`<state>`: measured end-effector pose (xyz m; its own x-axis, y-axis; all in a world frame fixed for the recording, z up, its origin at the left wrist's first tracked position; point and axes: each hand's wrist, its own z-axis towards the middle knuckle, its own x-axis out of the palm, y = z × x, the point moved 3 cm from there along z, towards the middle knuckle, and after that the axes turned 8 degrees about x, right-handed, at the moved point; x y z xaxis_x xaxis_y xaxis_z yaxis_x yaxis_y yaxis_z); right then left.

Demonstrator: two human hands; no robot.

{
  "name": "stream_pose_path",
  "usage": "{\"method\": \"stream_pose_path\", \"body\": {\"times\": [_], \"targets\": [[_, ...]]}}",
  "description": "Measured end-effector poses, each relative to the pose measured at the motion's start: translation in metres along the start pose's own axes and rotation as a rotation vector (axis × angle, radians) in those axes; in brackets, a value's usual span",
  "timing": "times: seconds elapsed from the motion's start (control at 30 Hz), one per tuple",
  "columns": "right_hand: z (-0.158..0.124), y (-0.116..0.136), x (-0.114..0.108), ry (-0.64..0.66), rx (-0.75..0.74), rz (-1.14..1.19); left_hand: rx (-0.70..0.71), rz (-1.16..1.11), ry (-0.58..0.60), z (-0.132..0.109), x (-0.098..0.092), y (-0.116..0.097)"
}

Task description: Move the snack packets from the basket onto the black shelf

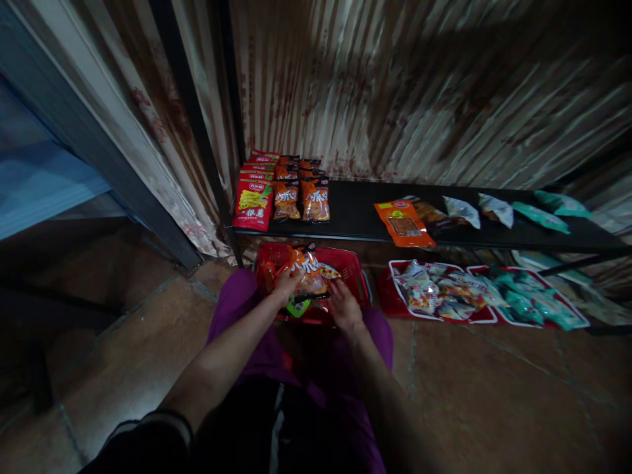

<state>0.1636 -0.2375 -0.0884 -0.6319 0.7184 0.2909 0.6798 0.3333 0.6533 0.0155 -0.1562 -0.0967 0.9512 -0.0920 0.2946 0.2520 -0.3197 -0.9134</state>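
Note:
My left hand [286, 282] grips an orange snack packet [307, 268] held over a red basket [351, 264] on the floor in front of my knees. My right hand [344, 307] is in the basket, fingers curled on the lower edge of the packets there, beside a green packet [297, 308]. On the low black shelf [355, 207] behind the basket stand rows of red packets [253, 201] and orange packets [301, 197] at its left end.
More packets lie along the shelf: an orange one [403, 224], silver ones [461, 210] and teal ones [540, 216]. Two red trays [395, 299] of mixed packets sit on the tiled floor to the right. A corrugated metal wall [419, 92] backs the shelf.

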Motion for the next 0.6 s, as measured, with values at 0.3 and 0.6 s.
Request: {"method": "stream_pose_path", "body": {"times": [0.3, 0.6], "targets": [[0.002, 0.089, 0.045, 0.213, -0.207, -0.209, 0.075, 0.216, 0.267, -0.010, 0.014, -0.021], [0.009, 0.084, 0.050, 0.027, -0.315, -0.046, 0.074, 0.174, 0.334, -0.021, 0.014, -0.037]]}}
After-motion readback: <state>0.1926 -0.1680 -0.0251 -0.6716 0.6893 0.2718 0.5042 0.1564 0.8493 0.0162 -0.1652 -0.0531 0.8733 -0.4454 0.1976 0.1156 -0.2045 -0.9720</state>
